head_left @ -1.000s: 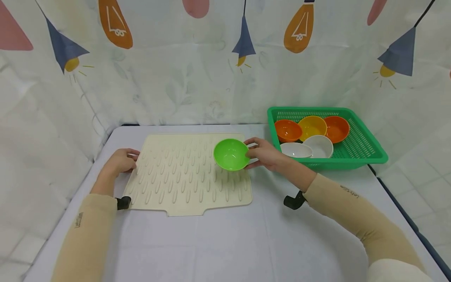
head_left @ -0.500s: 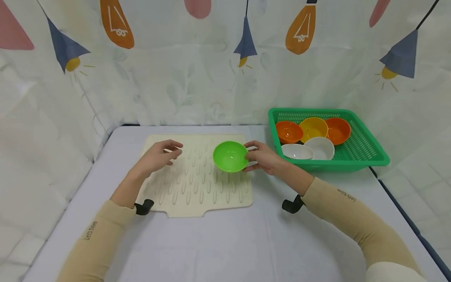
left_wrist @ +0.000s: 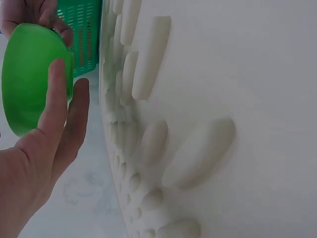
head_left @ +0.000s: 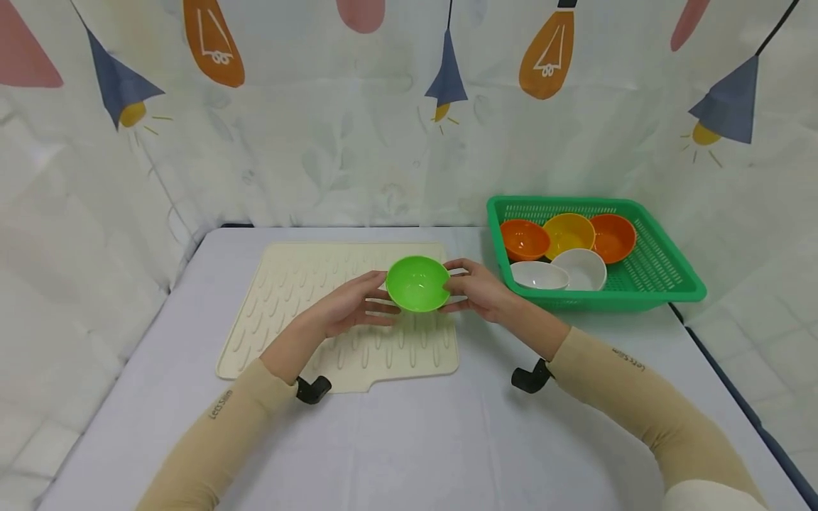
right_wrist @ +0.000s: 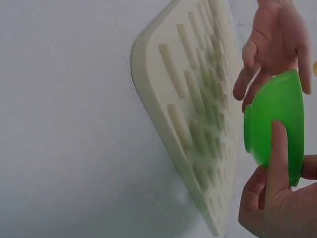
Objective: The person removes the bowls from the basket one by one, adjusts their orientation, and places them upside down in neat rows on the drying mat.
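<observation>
A green bowl [head_left: 418, 284] is held upright above the right part of the cream ridged drying mat [head_left: 275, 312]. My right hand [head_left: 479, 287] grips its right side; in the right wrist view a finger lies along the outer wall and the thumb is at the rim. My left hand [head_left: 348, 306] reaches the bowl's left side with its fingers fairly straight and spread. In the left wrist view those fingers [left_wrist: 57, 94] overlap the bowl's outer wall. The mat's raised ridges show below the bowl in both wrist views.
A green plastic basket [head_left: 664, 291] stands at the back right, holding two orange bowls [head_left: 524, 240], a yellow bowl [head_left: 569, 233] and two white bowls [head_left: 584, 270]. A white cloth covers the table [head_left: 422, 447]. Behind it hangs a patterned curtain [head_left: 358, 156].
My left hand has left the mat's left edge and moved right across the mat to the bowl. The right hand and the green bowl have hardly moved.
</observation>
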Tool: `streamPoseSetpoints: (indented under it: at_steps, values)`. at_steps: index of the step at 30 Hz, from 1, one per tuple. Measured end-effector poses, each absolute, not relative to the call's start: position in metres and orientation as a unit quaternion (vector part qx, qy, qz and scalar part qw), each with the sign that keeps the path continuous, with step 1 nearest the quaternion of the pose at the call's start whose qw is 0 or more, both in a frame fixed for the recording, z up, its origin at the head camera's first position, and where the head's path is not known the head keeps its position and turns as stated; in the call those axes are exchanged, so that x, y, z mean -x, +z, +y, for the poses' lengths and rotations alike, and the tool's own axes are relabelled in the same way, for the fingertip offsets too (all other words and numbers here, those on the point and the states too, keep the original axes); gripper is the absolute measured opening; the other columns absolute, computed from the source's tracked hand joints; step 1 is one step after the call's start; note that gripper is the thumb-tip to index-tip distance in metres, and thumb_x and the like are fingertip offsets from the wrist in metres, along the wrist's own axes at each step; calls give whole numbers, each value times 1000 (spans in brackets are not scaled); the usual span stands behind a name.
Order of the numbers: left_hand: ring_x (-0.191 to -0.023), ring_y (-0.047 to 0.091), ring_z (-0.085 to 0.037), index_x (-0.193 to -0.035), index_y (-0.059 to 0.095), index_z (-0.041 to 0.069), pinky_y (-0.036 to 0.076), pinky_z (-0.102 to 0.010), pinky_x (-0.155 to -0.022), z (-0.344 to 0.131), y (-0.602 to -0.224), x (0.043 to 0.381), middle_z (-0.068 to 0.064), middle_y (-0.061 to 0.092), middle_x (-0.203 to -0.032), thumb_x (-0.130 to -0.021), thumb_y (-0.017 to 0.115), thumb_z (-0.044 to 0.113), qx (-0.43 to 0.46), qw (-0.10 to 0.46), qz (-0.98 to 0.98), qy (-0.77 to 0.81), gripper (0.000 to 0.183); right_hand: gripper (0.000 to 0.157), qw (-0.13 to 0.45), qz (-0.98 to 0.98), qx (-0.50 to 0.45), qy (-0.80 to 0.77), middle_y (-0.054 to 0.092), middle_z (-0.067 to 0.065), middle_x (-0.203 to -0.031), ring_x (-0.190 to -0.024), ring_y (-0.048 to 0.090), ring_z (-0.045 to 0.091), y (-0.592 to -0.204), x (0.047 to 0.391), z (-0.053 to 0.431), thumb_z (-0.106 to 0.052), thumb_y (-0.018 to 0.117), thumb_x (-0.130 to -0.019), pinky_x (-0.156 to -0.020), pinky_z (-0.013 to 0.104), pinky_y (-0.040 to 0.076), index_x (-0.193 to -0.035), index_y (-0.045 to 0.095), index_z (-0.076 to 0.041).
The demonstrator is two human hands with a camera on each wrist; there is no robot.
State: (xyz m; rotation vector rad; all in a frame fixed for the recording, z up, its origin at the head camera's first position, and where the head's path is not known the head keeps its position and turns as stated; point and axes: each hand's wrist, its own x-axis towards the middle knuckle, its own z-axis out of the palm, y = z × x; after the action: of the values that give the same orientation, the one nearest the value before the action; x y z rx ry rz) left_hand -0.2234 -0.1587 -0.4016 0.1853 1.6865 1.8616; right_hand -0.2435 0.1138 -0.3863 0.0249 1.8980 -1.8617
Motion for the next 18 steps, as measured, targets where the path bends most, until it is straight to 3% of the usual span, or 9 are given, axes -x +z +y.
streamPoseSetpoints:
  at_steps: [10, 18]
  values:
    - [-126, 57, -42, -159, 27, 4, 54, -41, -98, -152, -409, 228, -31, 44, -144, -112, 45, 26, -38, 302, 600, 740, 55, 56, 241, 685, -15, -687, 55, 23, -126, -97, 67, 29, -392, 240, 116, 3, 57, -95, -83, 45, 61, -148, 37, 1]
    - [-124, 58, -40, -158, 27, 2, 54, -41, -98, -155, -415, 232, -28, 46, -142, -111, 47, 22, -39, 296, 586, 753, 54, 54, 241, 687, -13, -685, 56, 23, -127, -99, 68, 29, -394, 239, 114, 1, 57, -95, -84, 45, 60, -146, 40, -2]
